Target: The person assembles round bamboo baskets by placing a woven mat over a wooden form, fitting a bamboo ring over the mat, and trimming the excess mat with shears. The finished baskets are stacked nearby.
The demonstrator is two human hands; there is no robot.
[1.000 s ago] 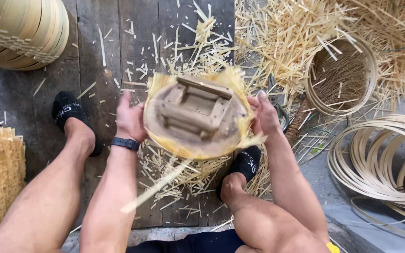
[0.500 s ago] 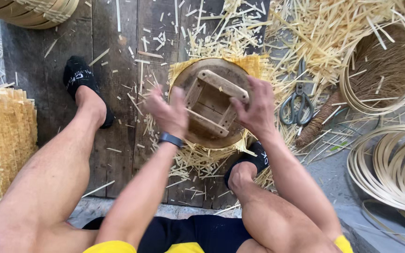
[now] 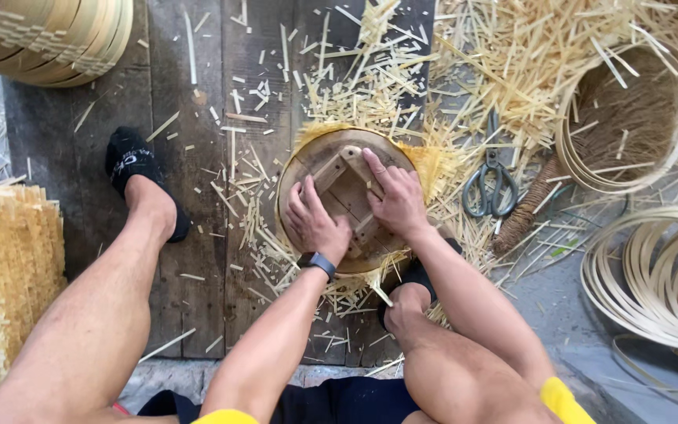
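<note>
In the head view, the left hand (image 3: 317,224) and right hand (image 3: 393,196) lay flat, fingers spread, pressing down on a round wooden mould with a square block frame (image 3: 344,196), gripping nothing. Yellow woven bamboo matting (image 3: 431,166) stuck out beneath it. Grey metal scissors (image 3: 490,182) lay right of the right hand.

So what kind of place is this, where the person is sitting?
Probably a bamboo weaving workshop. Cut bamboo strips litter the plank floor, coiled bamboo hoops lie at the right, and woven mats are stacked at the left. Both hands, left hand and right hand, press on a round wooden mould.
</note>
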